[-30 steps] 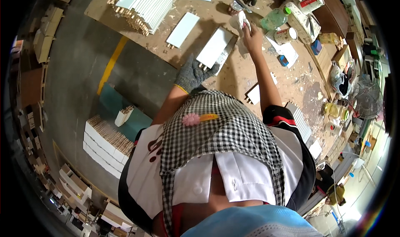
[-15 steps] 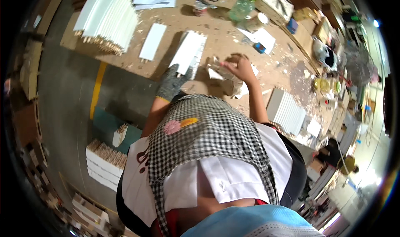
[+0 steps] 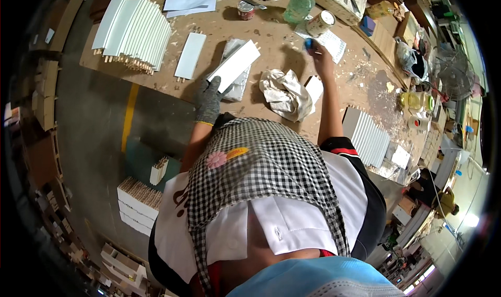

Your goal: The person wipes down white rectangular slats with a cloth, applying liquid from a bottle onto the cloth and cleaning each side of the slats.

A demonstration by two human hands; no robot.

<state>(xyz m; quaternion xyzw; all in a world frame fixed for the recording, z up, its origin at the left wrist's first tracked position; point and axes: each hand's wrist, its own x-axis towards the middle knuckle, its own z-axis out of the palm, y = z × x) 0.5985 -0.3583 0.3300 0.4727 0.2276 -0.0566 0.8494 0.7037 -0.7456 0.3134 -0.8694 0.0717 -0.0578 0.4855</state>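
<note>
My left hand (image 3: pixel 210 99), in a grey knit glove, grips the near end of a white wooden slat (image 3: pixel 233 66) with dowel pegs at its far end. The slat lies slanted over a grey wrapped block (image 3: pixel 239 86). My bare right hand (image 3: pixel 321 58) reaches forward and has its fingers closed on a small blue object (image 3: pixel 308 44), whose kind I cannot make out. That object is beside a white sheet of paper (image 3: pixel 334 45). A crumpled white cloth (image 3: pixel 284 94) lies between my two arms. Left of the held slat, another white slat (image 3: pixel 190 56) rests on the table.
A row of stacked white slats (image 3: pixel 136 32) stands at the far left of the worktable (image 3: pixel 224 20); more slats (image 3: pixel 366 135) lie at the right. A green bottle (image 3: pixel 299 6), a white tub (image 3: pixel 320 23) and a small red-and-white cup (image 3: pixel 246 10) stand at the back.
My right hand has moved from above the cloth forward and right to the small blue object. The slat in my left hand has turned, its far end swinging right.
</note>
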